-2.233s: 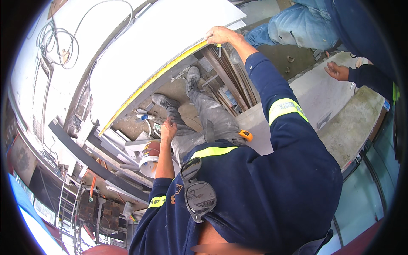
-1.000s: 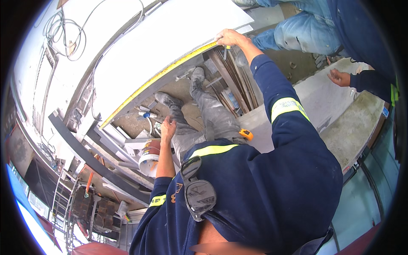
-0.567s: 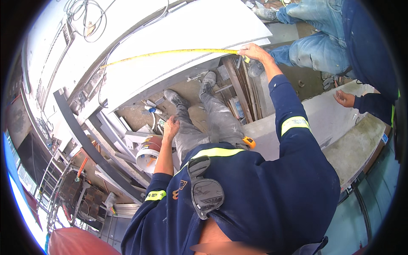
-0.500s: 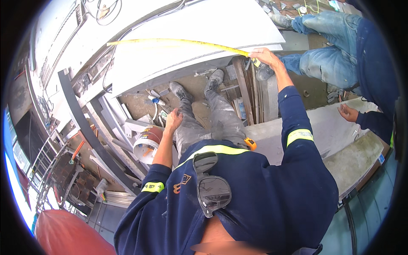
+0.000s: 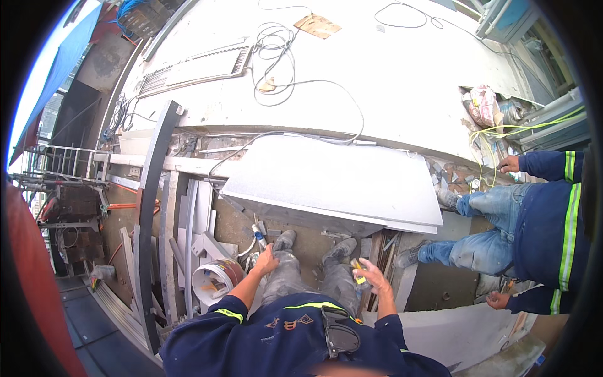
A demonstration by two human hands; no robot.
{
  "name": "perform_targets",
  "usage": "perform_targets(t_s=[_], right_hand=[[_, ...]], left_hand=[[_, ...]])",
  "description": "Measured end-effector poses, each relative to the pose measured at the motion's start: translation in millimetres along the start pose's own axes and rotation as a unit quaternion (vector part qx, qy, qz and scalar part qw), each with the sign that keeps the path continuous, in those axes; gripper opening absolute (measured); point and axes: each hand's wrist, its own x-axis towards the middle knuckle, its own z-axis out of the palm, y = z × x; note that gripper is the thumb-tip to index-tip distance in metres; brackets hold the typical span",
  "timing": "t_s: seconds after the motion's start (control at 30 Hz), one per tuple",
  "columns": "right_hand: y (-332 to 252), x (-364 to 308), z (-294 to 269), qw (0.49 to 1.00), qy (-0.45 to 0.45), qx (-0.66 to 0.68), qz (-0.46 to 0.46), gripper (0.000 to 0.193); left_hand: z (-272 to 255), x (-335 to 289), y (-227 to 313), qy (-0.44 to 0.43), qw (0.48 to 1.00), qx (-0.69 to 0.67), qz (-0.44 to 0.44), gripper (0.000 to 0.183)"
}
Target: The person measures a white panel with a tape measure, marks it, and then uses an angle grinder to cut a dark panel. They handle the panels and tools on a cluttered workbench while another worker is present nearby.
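Note:
My right hand (image 5: 374,278) is wrapped round a yellow and black tape measure (image 5: 359,271), held above my right thigh. No long blade shows outside its case now. Above my left knee, my left hand (image 5: 267,260) is closed with its fingers curled; anything inside it is hidden. Just beyond my feet lies a large white panel (image 5: 333,182), stacked over another whose edge shows along the near side. A white-and-blue tube (image 5: 258,234) lies on the ground close to my left hand.
A bucket (image 5: 212,281) with tools inside stands at my left, beside a long dark metal beam (image 5: 151,213). Coiled cable (image 5: 276,56) and a grating (image 5: 195,69) lie on the pale floor beyond. A co-worker in jeans (image 5: 490,210) stands at the right, near rubble.
The long yellow blade over the panel has gone back into the tape measure. My right hand has drawn back toward my body. The view has shifted to show more floor ahead.

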Motion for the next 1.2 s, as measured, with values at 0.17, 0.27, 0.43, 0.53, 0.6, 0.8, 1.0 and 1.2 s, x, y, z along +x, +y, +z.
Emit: perform_targets(t_s=[0.17,0.27,0.43,0.53,0.6,0.8,1.0,1.2], right_hand=[[62,-38,66,0.987,0.137,0.060,0.061,0.095],[101,-70,126,0.973,0.166,0.076,-0.140,0.086],[145,-66,216,0.914,0.255,0.314,0.030,0.077],[187,-57,242,0.925,0.295,0.241,0.021,0.083],[215,-55,252,0.921,0.357,0.153,0.015,0.086],[283,-64,265,0.777,0.629,-0.009,-0.002,0.089],[336,-123,253,0.626,0.779,-0.003,-0.008,0.095],[366,-184,222,0.607,0.792,-0.027,0.053,0.099]], left_hand=[[-58,37,-44,0.066,0.995,0.046,0.053,0.091],[-100,62,-58,0.052,0.993,0.103,0.025,0.096],[-160,127,-67,0.119,0.952,0.246,0.141,0.100],[-176,174,-69,0.052,0.924,0.329,0.187,0.103],[-172,199,-77,-0.006,0.944,0.272,0.189,0.107],[-172,245,-80,-0.089,0.871,0.413,0.249,0.115],[-56,110,54,-0.001,0.943,0.117,0.312,0.110],[69,-241,202,-0.130,0.515,0.070,0.844,0.098]])
